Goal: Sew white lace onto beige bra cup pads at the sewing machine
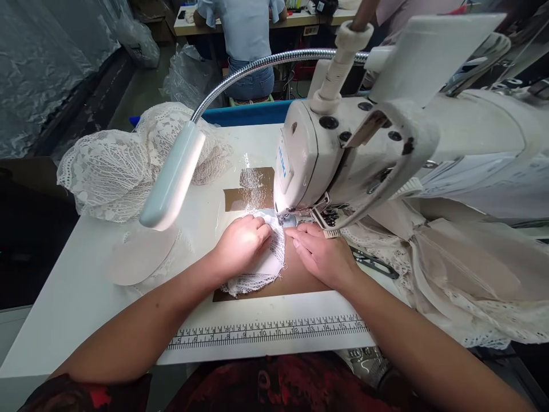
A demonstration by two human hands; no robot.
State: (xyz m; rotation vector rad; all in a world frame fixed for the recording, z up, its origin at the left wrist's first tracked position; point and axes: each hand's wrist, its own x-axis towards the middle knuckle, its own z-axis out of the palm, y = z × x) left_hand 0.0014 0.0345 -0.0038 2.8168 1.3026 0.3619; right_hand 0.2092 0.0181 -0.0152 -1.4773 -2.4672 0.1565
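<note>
A white lace cup piece lies under the needle area of the sewing machine, its frayed edge facing right. My left hand rests on it with fingers curled in, gripping the lace near the needle. My right hand lies on the brown sheet just right of the piece. Its fingers are stretched toward the presser foot, which is partly hidden. Beside my right wrist are dark thread snips, partly under the arm.
Bundled lace pieces sit at the table's back left, behind a lamp on a bendable neck. A beige oval pad lies nearer. Lace-trimmed fabric is heaped at right. A printed ruler runs along the front edge. A person sits ahead.
</note>
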